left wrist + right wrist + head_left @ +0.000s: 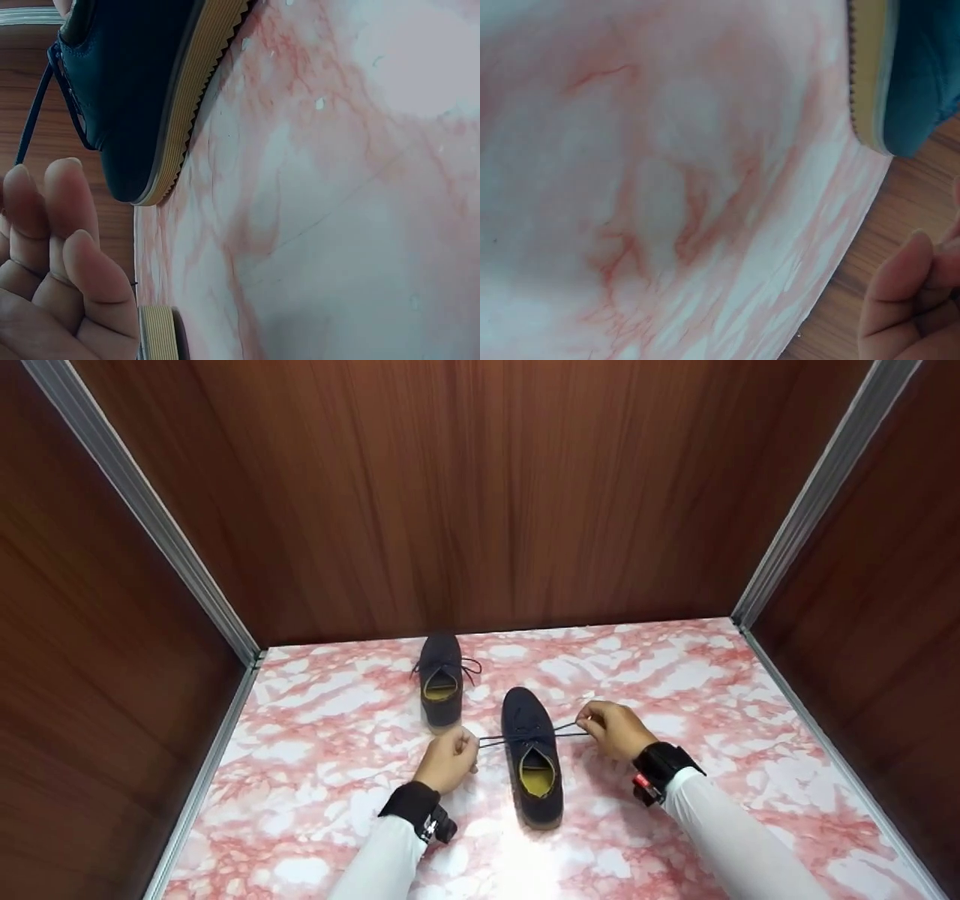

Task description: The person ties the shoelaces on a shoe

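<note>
A dark navy lace-up shoe (521, 709) with a yellow insole stands upright between the two hands, toe pointing away. From its left side, the shoelace (492, 740) runs taut to my left hand (448, 757), which pinches it with curled fingers. Opposite, my right hand (616, 729) pinches lace strands (568, 729) between thumb and fingertips, drawn out to the right. In the left wrist view, the shoe's ribbed tan sole (184, 97) and a lace (34, 116) leading to the fingertips show. The right wrist view catches only part of the shoe (922, 75) above the curled fingers.
A matching shoe (442, 712), its laces in a bow, stands farther back on the left. Both rest on a red-and-white marbled surface (315, 780). Brown wood-look panels (480, 495) with grey metal edge strips (150, 510) enclose it at the back and sides.
</note>
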The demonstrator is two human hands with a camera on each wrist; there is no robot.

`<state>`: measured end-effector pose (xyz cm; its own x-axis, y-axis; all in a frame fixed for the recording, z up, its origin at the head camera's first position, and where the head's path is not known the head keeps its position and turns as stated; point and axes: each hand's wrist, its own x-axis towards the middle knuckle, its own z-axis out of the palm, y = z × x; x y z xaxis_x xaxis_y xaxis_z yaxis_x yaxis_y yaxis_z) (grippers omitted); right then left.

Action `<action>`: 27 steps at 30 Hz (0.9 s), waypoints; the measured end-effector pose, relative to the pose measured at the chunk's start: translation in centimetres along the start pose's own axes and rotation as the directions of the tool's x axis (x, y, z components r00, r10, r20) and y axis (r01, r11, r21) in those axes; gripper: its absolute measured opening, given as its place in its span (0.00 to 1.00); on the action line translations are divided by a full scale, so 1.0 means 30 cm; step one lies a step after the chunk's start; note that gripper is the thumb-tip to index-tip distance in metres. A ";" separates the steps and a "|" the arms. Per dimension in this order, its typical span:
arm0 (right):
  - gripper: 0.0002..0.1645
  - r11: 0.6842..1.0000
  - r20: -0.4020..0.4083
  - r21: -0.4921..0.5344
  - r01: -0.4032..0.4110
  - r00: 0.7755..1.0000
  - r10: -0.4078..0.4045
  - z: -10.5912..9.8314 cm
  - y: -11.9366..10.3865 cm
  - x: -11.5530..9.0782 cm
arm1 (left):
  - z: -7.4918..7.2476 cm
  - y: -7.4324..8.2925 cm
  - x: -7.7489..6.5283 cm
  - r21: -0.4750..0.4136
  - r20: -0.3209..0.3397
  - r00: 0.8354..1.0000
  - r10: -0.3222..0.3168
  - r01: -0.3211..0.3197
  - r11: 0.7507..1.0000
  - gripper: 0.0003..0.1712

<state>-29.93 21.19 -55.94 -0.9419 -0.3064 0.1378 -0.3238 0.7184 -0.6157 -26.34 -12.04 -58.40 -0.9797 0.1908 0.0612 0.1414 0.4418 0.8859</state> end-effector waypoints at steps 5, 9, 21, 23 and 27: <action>0.10 0.999 0.086 0.011 -0.031 0.996 0.030 -0.015 -0.011 -0.006 | 0.004 0.013 0.014 -0.047 0.017 1.000 0.003 -0.002 0.999 0.06; 0.06 1.000 0.123 -0.021 0.002 0.992 0.001 -0.029 -0.015 -0.006 | 0.004 0.021 0.021 0.000 0.004 1.000 0.009 -0.009 1.000 0.06; 0.05 0.887 0.055 -0.344 0.309 0.949 -0.310 -0.051 0.007 0.001 | 0.006 0.005 0.017 0.068 -0.029 0.999 0.028 -0.026 0.997 0.06; 0.06 0.851 0.028 -0.399 0.342 0.932 -0.361 -0.048 0.007 0.000 | 0.008 0.004 0.015 0.074 -0.030 0.999 0.023 -0.021 0.997 0.06; 0.05 0.865 -0.013 -0.384 0.322 0.935 -0.354 -0.048 0.004 0.004 | 0.014 0.009 0.018 0.066 -0.038 0.999 0.005 -0.003 0.998 0.06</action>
<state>-30.23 22.13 -54.90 -0.7674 -0.5324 0.3572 -0.6179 0.7628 -0.1907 -26.77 -11.46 -58.32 -0.9837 0.1596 0.0834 0.1532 0.4982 0.8534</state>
